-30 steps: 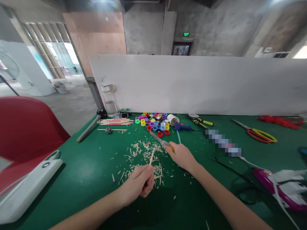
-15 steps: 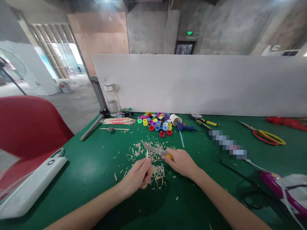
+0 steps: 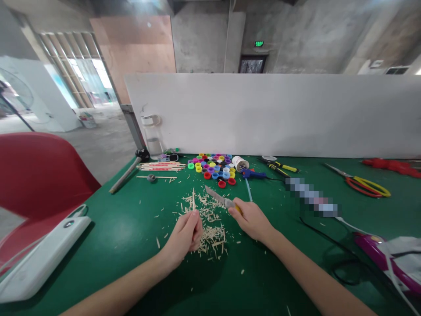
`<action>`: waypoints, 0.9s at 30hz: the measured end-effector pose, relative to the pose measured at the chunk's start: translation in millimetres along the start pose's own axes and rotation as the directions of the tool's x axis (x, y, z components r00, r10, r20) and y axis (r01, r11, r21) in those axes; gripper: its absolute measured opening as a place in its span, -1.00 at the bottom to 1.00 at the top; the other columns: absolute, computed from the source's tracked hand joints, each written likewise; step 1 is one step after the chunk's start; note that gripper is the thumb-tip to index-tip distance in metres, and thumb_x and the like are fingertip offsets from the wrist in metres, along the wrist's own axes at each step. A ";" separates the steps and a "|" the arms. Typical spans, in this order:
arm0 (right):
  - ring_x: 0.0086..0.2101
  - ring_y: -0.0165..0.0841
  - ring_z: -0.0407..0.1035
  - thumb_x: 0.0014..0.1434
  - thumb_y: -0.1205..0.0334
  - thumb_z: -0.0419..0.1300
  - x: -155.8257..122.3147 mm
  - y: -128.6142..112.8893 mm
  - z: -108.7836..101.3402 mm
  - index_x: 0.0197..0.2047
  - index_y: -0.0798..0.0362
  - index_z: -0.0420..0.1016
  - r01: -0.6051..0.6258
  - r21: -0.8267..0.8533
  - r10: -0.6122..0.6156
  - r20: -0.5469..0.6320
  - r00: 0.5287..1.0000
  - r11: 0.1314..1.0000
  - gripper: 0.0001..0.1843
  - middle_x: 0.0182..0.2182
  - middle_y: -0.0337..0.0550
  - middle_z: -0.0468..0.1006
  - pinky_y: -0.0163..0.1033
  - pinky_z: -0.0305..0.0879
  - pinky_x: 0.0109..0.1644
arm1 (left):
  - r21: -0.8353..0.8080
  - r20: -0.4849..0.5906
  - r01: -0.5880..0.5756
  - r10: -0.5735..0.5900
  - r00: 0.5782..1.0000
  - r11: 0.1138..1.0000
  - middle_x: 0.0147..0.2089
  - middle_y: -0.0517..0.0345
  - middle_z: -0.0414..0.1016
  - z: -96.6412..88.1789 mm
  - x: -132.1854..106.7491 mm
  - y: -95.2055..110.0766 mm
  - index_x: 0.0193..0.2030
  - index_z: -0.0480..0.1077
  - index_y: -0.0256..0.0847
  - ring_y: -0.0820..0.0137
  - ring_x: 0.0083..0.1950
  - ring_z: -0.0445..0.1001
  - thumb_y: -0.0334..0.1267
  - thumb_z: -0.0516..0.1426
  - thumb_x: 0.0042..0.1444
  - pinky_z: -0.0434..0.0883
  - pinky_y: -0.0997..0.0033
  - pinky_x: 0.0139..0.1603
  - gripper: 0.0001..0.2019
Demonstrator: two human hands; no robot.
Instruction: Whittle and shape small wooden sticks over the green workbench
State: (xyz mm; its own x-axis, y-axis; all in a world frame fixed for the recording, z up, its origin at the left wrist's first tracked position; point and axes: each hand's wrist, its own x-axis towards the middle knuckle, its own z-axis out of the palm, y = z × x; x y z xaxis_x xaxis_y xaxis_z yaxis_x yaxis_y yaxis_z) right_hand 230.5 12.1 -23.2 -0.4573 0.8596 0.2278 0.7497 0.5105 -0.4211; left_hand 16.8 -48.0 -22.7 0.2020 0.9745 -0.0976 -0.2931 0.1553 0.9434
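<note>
My left hand is closed round a thin wooden stick, whose pale, pointed tip sticks up above the thumb. In my right hand is a utility knife with a yellow handle. Its blade points up and to the left, a little apart from the stick. Under and between the hands, wood shavings lie scattered over the green table. The lower part of the stick is hidden inside my left fist.
Coloured bottle caps stand mid-table, beside a white tub and a blue glue gun. Wooden sticks and a hammer lie left. Scissors and pliers lie right. A white board stands behind.
The knife blade has come away from the stick, to the right. My left hand has shifted slightly left with the stick, and more of its tip now shows.
</note>
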 end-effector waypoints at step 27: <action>-0.53 -0.43 0.21 0.28 -0.14 -0.10 -1.1 -6.7 2.2 -0.41 0.03 0.23 0.178 -0.150 -0.161 0.120 0.980 0.973 -0.57 -0.51 -0.24 0.43 -0.30 -0.15 -0.48 | 0.261 0.054 0.046 -0.062 0.997 0.964 -0.71 0.41 0.06 1.4 0.1 -5.4 -0.55 0.14 -0.18 0.64 -0.74 -0.03 0.17 -0.02 0.13 -0.01 0.61 -0.76 -0.54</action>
State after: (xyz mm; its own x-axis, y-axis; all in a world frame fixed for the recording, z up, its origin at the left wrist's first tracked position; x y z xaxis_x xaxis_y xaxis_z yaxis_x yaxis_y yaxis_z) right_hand 225.0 7.7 -22.6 -0.6258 0.7576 0.1854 0.7197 0.6526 -0.2371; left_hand 19.7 -49.0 -27.4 0.2702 0.9528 -0.1385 -0.0300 0.1521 0.9879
